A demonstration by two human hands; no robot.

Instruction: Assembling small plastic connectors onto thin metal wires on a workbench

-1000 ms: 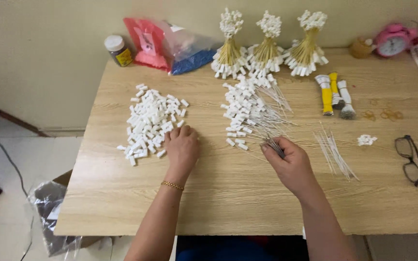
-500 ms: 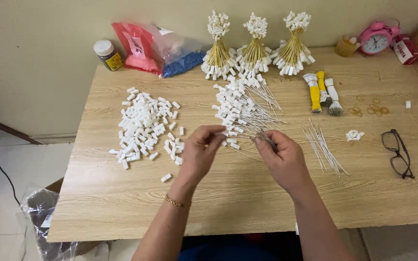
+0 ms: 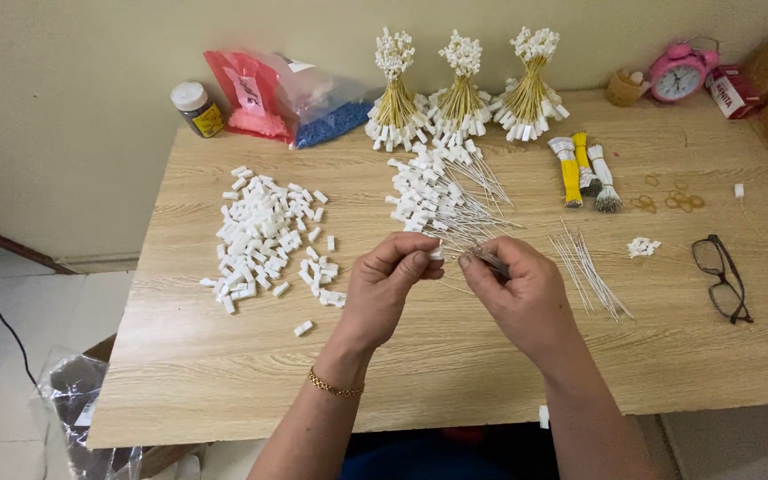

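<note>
Bare forearms and hands, one bracelet

No sleeves are seen on either forearm; a thin gold-coloured chain bracelet (image 3: 334,386) is worn at the wrist of the left hand (image 3: 384,289), while the right hand (image 3: 517,293) is left unadorned.

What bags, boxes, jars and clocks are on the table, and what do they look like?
Jar: back left corner, small, brown, white lid, yellow label.
Pink bag: beside the jar, white label.
Clear bag: right of the pink bag, blue bits inside.
Alarm clock: back right, round, pink, pale dial.
Red box: right of the clock, white side.
</note>
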